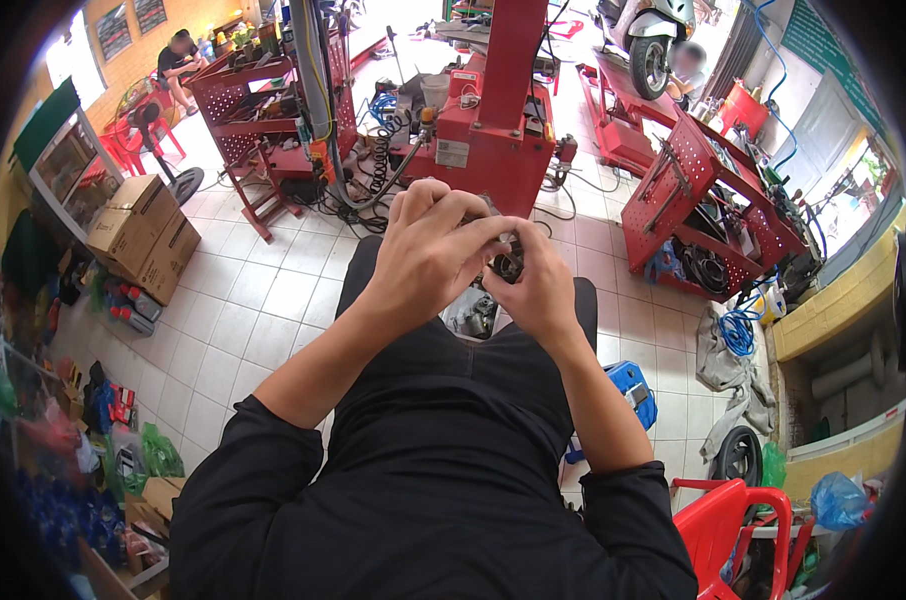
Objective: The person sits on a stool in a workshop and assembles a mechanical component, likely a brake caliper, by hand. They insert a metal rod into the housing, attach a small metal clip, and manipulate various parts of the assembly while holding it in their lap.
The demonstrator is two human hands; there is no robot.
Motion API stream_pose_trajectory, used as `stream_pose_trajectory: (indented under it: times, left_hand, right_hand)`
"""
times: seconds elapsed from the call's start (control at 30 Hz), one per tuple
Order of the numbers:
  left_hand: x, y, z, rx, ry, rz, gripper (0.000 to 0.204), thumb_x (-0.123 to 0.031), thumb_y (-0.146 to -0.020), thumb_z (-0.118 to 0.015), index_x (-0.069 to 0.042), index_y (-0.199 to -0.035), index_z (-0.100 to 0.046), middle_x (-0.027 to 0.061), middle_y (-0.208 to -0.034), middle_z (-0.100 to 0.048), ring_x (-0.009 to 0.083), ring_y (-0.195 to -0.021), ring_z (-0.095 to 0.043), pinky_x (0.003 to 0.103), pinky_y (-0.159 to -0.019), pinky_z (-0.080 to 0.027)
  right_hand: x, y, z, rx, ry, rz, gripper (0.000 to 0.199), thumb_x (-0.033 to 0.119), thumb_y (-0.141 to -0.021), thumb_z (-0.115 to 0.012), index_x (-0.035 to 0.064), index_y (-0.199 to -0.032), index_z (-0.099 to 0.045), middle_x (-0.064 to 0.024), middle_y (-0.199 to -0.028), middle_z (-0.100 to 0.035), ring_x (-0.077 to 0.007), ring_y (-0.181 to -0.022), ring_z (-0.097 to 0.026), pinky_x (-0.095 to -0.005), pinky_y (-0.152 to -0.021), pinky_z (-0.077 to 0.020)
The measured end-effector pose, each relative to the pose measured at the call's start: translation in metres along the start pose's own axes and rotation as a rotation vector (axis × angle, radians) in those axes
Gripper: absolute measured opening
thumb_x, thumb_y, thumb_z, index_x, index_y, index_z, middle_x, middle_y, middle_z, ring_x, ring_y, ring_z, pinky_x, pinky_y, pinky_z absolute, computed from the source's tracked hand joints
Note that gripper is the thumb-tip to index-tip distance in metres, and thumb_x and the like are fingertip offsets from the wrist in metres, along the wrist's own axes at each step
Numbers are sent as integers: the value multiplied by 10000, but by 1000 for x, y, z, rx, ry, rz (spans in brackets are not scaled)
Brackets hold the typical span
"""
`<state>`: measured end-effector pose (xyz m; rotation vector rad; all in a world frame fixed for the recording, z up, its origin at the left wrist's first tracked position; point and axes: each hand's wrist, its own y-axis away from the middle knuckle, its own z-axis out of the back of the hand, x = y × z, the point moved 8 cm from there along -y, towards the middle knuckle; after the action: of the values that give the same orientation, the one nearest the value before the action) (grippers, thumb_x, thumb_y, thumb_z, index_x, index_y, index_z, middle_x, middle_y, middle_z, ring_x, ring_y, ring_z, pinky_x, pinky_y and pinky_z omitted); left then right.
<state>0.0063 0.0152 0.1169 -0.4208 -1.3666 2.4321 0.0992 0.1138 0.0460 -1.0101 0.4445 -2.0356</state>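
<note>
My two hands meet in front of me, above my lap. My right hand is curled around a small dark metal part, thumb and forefinger along its edge. From the left, my left hand reaches over the part's top with its fingers bent and pinched together. Its fingertips touch or nearly touch my right forefinger, and what they grip is hidden. Lower down, between my knees, a grey metal mechanical part shows below the hands. My forearms partly frame it, and its underside is out of sight.
Ahead stands a red machine with a post, hoses around it. Red tool carts flank it. Cardboard boxes are at left, a blue case and red chair at right. A scooter and two people are farther off.
</note>
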Motion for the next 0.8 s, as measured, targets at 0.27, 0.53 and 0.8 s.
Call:
stream_pose_trajectory:
  times: [0.27,0.53,0.8]
  left_hand:
    - [7,3,5,-38,38,2,254,-162,-657,-758,-121,-904,-717,-21,-827,-588,221,-862,-456,354,-794,-343]
    - [11,-4,-1,69,24,-25,257,-171,-682,-742,-135,-934,-708,-39,-883,-603,231,-902,-463,372,-809,-348]
    - [10,-4,3,93,35,-68,397,-246,-682,-755,-143,-1056,-668,-9,-1008,-589,251,-988,-464,381,-887,-344]
  right_hand:
    - [4,2,0,-3,27,18,544,165,-666,-703,78,-1161,-495,-134,-984,-609,-320,-805,-637,-396,-648,-510]
    - [2,1,-2,50,32,0,564,172,-653,-714,84,-1166,-498,-135,-993,-610,-318,-812,-635,-398,-664,-509]
    - [2,1,-2,41,-5,-21,558,150,-649,-717,73,-1158,-501,-138,-994,-612,-325,-820,-634,-399,-679,-508]
